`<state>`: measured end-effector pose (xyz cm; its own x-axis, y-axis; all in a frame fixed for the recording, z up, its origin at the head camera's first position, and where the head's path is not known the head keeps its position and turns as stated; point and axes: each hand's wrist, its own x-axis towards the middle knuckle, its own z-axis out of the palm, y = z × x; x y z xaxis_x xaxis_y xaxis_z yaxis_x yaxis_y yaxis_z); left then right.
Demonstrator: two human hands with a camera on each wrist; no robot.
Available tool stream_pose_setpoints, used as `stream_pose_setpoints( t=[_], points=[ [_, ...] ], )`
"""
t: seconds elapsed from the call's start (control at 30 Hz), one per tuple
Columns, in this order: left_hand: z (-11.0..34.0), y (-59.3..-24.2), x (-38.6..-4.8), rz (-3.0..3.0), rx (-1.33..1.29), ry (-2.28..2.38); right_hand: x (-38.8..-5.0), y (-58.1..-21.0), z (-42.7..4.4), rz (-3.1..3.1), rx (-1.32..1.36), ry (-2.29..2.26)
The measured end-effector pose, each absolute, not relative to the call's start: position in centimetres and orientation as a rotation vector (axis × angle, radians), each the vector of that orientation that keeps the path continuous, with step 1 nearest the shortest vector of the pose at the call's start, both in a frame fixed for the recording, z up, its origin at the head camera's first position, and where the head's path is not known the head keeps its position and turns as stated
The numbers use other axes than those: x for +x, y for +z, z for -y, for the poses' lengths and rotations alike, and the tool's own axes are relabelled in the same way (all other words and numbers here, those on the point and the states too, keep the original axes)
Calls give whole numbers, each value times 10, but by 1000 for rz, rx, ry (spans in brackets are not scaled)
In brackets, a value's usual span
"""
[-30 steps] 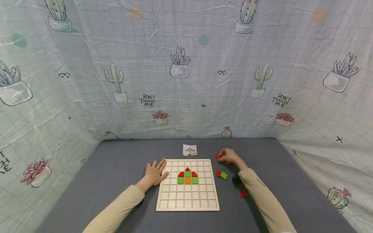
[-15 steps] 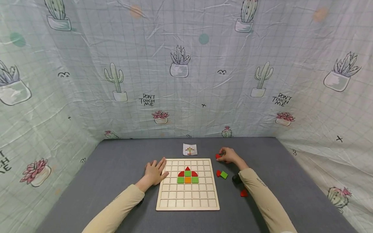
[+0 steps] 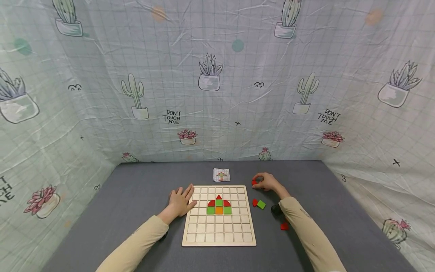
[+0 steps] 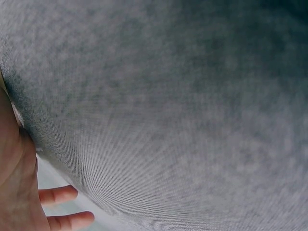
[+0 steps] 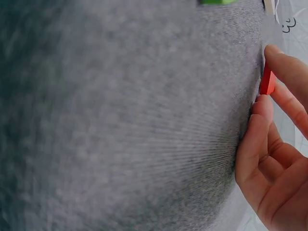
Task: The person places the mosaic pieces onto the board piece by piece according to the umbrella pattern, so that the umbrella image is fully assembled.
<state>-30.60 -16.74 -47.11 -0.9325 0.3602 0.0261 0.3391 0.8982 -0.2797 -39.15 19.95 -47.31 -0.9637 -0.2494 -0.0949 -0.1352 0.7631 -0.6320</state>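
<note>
My left hand [image 3: 179, 201] rests with spread, straight fingers on the left edge of a wooden grid board [image 3: 219, 229]. In the left wrist view, part of that palm [image 4: 17, 187] and two fingers show. Near the board's middle lie a red triangle [image 3: 219, 197], red rounded pieces [image 3: 211, 204], green squares [image 3: 219, 203] and an orange square [image 3: 219, 210]. Beyond the board's far right corner, my right hand [image 3: 269, 182] holds a small red tile [image 5: 267, 83] between thumb and fingers, low at the table. The fingers partly hide its shape.
Right of the board, a red piece [image 3: 255, 203] touches a loose green square [image 3: 261, 204]. Another red piece [image 3: 284, 226] lies beside the right sleeve [image 3: 306, 230]. A small printed pattern card [image 3: 221, 175] lies behind the board on the grey table [image 3: 153, 173]. Patterned cloth [image 3: 238, 94] surrounds it.
The right fingers shift slightly about the red tile, and a little more of it shows between them. The left hand and the pieces on the board stay in place.
</note>
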Motion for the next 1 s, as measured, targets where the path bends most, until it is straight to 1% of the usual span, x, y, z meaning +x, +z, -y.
stream_pose_setpoints(
  t=[0.27, 0.53, 0.9, 1.0],
  points=[
    [167, -471, -304, 2979, -562, 404, -390, -473, -199, -2770, -354, -1039],
    [168, -471, -306, 2979, -559, 399, -380, -463, -192, -2757, -425, -1134],
    [169, -472, -307, 2993, -556, 382, -365, -451, -174, -2752, -540, -1127],
    [169, -472, -307, 2993, -555, 395, -359, -449, -167, -2773, -607, -1087]
  ],
)
